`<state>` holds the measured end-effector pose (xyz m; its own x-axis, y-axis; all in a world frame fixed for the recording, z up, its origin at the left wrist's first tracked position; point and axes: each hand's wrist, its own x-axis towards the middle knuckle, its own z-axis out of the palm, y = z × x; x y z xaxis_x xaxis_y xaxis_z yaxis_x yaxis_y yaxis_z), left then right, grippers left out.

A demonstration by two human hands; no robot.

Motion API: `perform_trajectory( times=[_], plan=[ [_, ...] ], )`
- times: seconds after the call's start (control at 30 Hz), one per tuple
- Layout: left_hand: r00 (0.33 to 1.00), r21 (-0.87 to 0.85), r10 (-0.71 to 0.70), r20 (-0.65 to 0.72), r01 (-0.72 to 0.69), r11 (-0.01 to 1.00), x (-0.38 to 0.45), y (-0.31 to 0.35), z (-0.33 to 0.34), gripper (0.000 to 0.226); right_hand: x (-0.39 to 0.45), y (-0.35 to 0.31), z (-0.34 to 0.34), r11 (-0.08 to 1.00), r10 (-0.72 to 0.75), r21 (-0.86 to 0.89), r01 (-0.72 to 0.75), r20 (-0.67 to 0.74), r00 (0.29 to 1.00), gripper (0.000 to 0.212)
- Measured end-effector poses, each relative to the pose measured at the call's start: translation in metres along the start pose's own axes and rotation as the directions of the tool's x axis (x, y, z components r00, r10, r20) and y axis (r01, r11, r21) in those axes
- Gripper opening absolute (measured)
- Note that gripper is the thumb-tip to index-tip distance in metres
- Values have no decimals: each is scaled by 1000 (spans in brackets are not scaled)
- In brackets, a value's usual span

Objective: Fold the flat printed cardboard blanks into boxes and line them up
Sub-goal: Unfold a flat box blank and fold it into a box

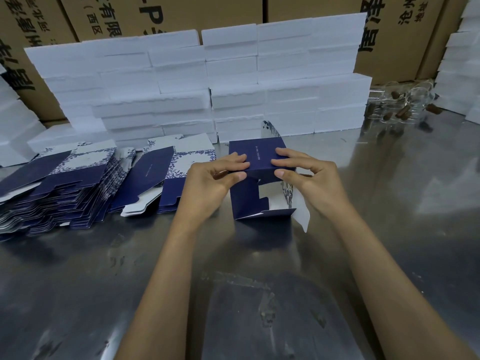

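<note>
A scuffed metal tabletop [389,178] is seen reflecting dull light. White foam blocks [207,81] are stacked in rows along its far edge. Brown cartons [405,27] printed with black characters are piled behind them, and clear glass bottles [400,105] lie at the right.

We see a shiny metal table [104,281]. Taking the half-folded navy box [255,157] resting on it as our landmark: left of the box lie fanned stacks of flat navy blanks [67,188]. Behind the box rises a wall of white foam blocks [197,84], standing on the table. Behind and to the right of the box lie clear glass bottles with corks [402,105].
</note>
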<state>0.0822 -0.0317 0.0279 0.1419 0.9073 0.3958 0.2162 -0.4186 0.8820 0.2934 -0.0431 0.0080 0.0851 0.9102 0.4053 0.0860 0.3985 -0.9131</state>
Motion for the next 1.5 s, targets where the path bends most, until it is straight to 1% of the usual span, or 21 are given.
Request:
perform_trajectory(
  times=[0.13, 0.23, 0.3, 0.37, 0.4, 0.47, 0.53, 0.6, 0.67, 0.7, 0.73, 0.8, 0.83, 0.87, 0.93, 1.0, 1.07, 1.13, 1.23, 1.3, 1.5],
  plan=[
    [998, 103, 55, 23, -57, 993, -3, 5, 5, 33, 1, 0, -2, 1000, 27, 3, -27, 1, 1000, 24],
    [989, 208, 115, 89, -132, 969, -4, 7, 10, 30, 1, 0, -3, 998, 46, 37, -46, 6, 999, 22],
    [978, 364, 118, 169, -174, 915, -5, 6, 16, 29, 3, 0, -4, 998, 44, 50, -43, -9, 999, 19],
    [966, 530, 117, 229, -224, 818, -5, 1, 24, 43, 7, 0, -9, 991, 80, 106, -77, -26, 996, 21],
    [965, 569, 136, 222, -242, 786, -5, -2, 28, 45, 9, 1, -13, 983, 117, 146, -112, -30, 993, 26],
    [964, 591, 208, 164, -265, 762, -7, -5, 35, 40, 13, 5, -22, 961, 213, 188, -205, -23, 977, 42],
    [953, 614, 277, 123, -293, 733, -7, -12, 40, 35, 13, 12, -29, 941, 307, 140, -310, 38, 951, 53],
    [942, 643, 324, 85, -300, 704, -7, -18, 42, 29, 10, 20, -31, 927, 360, 40, -374, 190, 913, 57],
    [933, 689, 356, 60, -296, 661, -8, -22, 43, 26, 3, 25, -27, 917, 356, 40, -397, 369, 858, 62],
    [929, 714, 366, 56, -294, 636, -8, -23, 43, 27, 1, 26, -24, 912, 350, 53, -406, 416, 839, 66],
    [925, 731, 377, 58, -296, 615, -9, -24, 44, 29, -1, 27, -21, 913, 347, 51, -404, 423, 837, 69],
    [914, 716, 402, 59, -319, 620, -9, -25, 45, 36, 1, 30, -17, 922, 353, 22, -386, 357, 865, 71],
    [914, 672, 404, 43, -326, 665, -8, -26, 45, 42, 2, 30, -15, 926, 358, 7, -378, 301, 884, 71],
    [921, 603, 388, 13, -317, 732, -8, -25, 44, 49, 3, 31, -13, 931, 357, -9, -366, 244, 902, 69],
    [945, 473, 327, -31, -274, 837, -7, -27, 41, 64, 4, 34, -9, 944, 331, -53, -327, 156, 931, 61],
    [964, 455, 263, -28, -222, 862, -6, -30, 38, 83, 3, 36, -4, 952, 298, -107, -288, 96, 950, 55],
    [986, 462, 162, -37, -127, 878, -5, -35, 37, 92, 3, 41, 2, 953, 266, -162, -258, 34, 963, 53],
    [997, 426, 59, -56, -30, 904, -5, -37, 36, 96, 3, 42, 7, 948, 224, -226, -225, -30, 974, 49],
    [999, 320, -10, -38, 22, 947, -4, -37, 34, 95, 3, 44, 13, 944, 160, -276, -180, -96, 982, 36],
    [999, 316, -20, -42, 32, 948, -3, -35, 33, 93, 4, 45, 17, 946, 151, -268, -184, -138, 979, 32],
    [999, 348, -18, -32, 28, 937, -2, -36, 35, 92, 4, 48, 21, 946, 137, -260, -193, -218, 966, 30]
  ],
)
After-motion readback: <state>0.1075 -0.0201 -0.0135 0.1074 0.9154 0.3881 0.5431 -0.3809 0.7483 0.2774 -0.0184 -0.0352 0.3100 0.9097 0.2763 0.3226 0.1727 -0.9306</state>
